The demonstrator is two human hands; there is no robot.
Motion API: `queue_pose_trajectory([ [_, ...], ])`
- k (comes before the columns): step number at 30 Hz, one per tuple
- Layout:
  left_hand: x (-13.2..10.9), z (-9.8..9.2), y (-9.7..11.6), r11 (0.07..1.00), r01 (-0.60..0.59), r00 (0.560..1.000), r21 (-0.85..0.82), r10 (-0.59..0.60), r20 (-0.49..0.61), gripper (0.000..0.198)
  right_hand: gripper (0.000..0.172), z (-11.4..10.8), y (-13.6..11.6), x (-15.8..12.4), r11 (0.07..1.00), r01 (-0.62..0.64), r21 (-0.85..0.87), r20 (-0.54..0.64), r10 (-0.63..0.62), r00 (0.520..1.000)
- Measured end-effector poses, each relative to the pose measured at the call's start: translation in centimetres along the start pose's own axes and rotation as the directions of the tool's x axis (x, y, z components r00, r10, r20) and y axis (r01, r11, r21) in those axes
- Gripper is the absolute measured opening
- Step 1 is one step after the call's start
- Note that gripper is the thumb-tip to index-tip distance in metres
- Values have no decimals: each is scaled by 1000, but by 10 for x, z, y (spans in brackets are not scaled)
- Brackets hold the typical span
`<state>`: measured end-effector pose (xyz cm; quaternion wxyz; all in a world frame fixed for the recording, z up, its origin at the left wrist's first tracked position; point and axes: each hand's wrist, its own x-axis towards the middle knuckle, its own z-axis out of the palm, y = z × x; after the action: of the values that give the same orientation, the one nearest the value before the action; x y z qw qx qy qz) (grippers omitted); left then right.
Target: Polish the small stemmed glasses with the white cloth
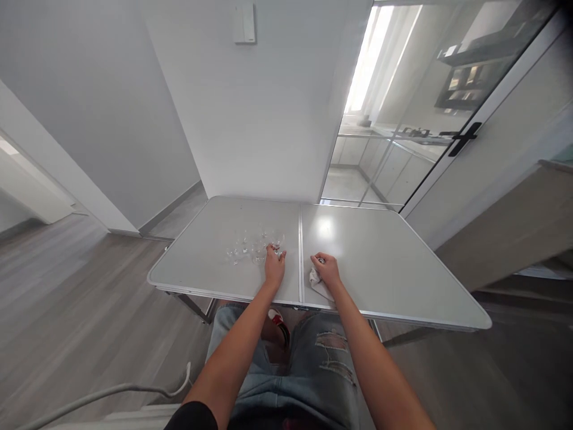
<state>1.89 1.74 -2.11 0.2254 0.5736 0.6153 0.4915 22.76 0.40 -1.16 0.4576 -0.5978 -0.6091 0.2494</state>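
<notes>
Several small clear glasses (245, 243) stand close together on the left half of the folding table (367, 239). At the right side of this group is my left hand (274, 263), thumb and fingers apart around a glass (277, 240); whether it grips the glass is hard to tell. Across the table's centre seam, my right hand (326, 267) is closed over a white cloth (315, 279), which hangs below the fingers and rests on the tabletop. Something small and shiny shows between those fingers.
The table's metal edge (403, 318) runs close in front of my legs. A wall stands behind the table, with a glass door and its black handle (465, 138) at the right. A pale hose (120, 388) lies at lower left.
</notes>
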Motion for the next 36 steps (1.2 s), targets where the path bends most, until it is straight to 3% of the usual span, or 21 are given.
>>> queue_pose_trajectory([
  [2, 1, 0, -2, 999, -36, 999, -11, 36, -7, 18, 37, 0, -1, -1, 1000, 8, 11, -14, -8, 1000],
  [5, 1, -2, -4, 998, -47, 999, -42, 48, 20, 13, 36, -2, -4, -1, 997, -2, 73, -17, 4, 1000],
  [8, -2, -5, -1, 987, -54, 996, -151, 64, 65, 14, 34, -6, -4, 0, 960, -14, 278, -131, 52, 990],
  [10, -7, -6, 3, 961, -68, 990, -270, 98, 98, 14, 32, -9, -2, 1, 896, -3, 444, -237, 121, 964],
  [12, -12, -6, 7, 927, -58, 977, -370, 128, 169, 15, 30, -10, -2, 2, 822, 3, 570, -271, 185, 945],
  [16, -20, -5, 15, 888, -6, 929, -460, 175, 327, 22, 31, -2, -13, 2, 687, -50, 725, -164, 243, 956],
  [19, -19, -9, 20, 885, -32, 926, -464, 201, 321, 29, 36, 9, -31, 1, 629, -82, 773, -59, 200, 978],
  [24, -16, -20, 29, 925, -206, 889, -319, 313, 333, 29, 38, 20, -56, 2, 659, -40, 751, -11, 73, 997],
  [29, -19, -25, 30, 869, -454, 820, -198, 495, 289, 19, 36, 10, -56, -3, 659, -149, 737, 46, 171, 984],
  [33, -19, -25, 29, 855, -498, 835, -142, 518, 189, 19, 33, 3, -48, -21, 647, -306, 698, 190, 244, 951],
  [36, -18, -23, 28, 877, -472, 862, -89, 480, 162, 19, 38, -1, -44, -30, 610, -369, 701, 192, 337, 922],
])
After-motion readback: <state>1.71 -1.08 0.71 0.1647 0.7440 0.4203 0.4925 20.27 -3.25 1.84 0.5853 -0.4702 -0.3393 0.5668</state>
